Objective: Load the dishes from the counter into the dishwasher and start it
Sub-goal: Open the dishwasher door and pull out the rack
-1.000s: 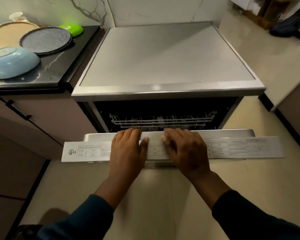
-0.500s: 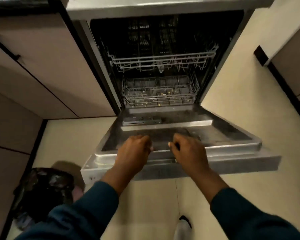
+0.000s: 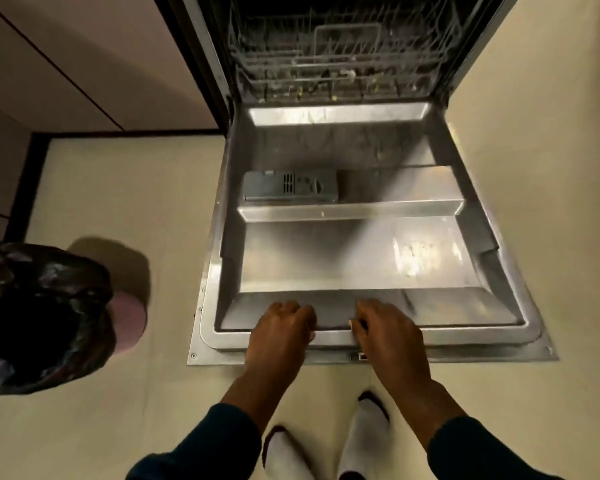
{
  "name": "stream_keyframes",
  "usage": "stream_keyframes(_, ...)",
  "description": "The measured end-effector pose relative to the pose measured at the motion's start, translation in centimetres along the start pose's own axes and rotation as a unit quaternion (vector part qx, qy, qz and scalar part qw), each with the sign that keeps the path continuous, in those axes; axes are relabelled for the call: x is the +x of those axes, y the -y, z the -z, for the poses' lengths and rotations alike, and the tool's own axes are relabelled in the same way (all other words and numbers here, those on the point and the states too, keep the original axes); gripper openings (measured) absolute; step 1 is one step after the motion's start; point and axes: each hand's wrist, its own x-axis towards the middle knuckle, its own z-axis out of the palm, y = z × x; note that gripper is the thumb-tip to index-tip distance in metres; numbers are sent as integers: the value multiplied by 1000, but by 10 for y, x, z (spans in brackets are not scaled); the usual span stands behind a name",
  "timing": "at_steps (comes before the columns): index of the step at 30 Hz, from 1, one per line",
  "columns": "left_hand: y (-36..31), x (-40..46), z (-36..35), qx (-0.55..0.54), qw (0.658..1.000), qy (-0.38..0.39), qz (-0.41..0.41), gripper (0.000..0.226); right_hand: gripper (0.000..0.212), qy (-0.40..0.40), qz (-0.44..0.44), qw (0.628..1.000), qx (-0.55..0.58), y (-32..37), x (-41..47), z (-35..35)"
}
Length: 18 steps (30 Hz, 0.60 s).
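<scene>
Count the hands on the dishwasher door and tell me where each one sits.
2. The left hand grips the front edge of the open dishwasher door left of centre; the right hand grips the same edge just right of it. None seem hidden.

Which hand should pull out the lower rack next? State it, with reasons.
Probably the right hand. Both hands grip the front edge of the lowered door, but the lower rack sits up and right of them, so the right has a slightly straighter path. The left hand is nearly as good.
</scene>
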Motion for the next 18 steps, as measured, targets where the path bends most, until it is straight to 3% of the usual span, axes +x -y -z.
stream_keyframes(5,19,7,-63,17,1000,6,17,9,17,35,8,999,-7,-27,-13,-60)
stream_keyframes(10,31,16,-106,26,999,-7,30,9,31,86,11,996,22,-49,-21,-108)
stream_keyframes(18,39,17,-129,58,998,-29,28,19,24,81,-5,996,46,-54,-25,-130)
